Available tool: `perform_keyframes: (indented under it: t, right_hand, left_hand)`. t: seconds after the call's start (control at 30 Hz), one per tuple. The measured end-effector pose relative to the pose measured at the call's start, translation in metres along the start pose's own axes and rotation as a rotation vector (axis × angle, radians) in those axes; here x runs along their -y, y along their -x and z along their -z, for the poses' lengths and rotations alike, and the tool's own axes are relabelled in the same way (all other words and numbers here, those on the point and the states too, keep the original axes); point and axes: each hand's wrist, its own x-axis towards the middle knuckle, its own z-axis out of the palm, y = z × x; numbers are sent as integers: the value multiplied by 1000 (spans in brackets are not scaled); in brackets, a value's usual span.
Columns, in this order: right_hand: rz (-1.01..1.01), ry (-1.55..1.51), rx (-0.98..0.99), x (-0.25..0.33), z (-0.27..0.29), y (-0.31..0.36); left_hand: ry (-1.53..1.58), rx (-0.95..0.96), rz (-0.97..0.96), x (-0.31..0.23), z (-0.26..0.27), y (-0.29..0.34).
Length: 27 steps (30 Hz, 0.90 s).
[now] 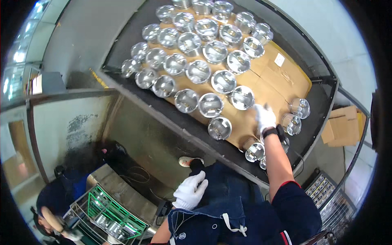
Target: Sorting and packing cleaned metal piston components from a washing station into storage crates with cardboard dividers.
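Observation:
Rows of shiny metal pistons stand on a brown cardboard sheet laid over a dark table. My right hand, in a white glove with a dark band at the wrist, reaches over the cardboard. It is between the main group and a smaller group of pistons at the table's right end. Its fingers are blurred, and whether they touch anything is hidden. Close to my body, off the table's near edge, my left hand is open in a white glove, holding nothing.
A raised metal rim edges the table. At lower left, a co-worker's gloved hand is near a green rack holding several pistons. Cardboard boxes lie beyond the right rail, above a wire crate.

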Motion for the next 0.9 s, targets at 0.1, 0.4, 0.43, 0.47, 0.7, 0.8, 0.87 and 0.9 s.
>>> perform_keyframes:
  t: [0.1, 0.4, 0.43, 0.47, 0.7, 0.8, 0.87, 0.9]
  right_hand:
    - [215, -269, -61, 41, 6, 64]
    - [1000, -80, 437, 216, -96, 368]
    - [965, -173, 601, 220, -114, 400]
    - [999, -186, 727, 220, -139, 425]
    - [1580, 78, 1383, 214, -258, 689]
    - [2276, 42, 1389, 215, -288, 789]
    - [2529, -8, 1426, 212, -314, 843]
    - [2545, 17, 1550, 201, -336, 870]
  left_hand:
    - [50, -13, 287, 28, 32, 41]
    - [241, -391, 301, 154, 94, 200]
    - [242, -476, 305, 151, 103, 226]
    - [221, -683, 289, 153, 107, 250]
    - [-101, -1317, 550, 150, 155, 422]
    - [-432, -1778, 599, 155, 162, 475]
    - [-481, -1748, 747, 156, 180, 501]
    - [-460, -1679, 862, 155, 188, 511]
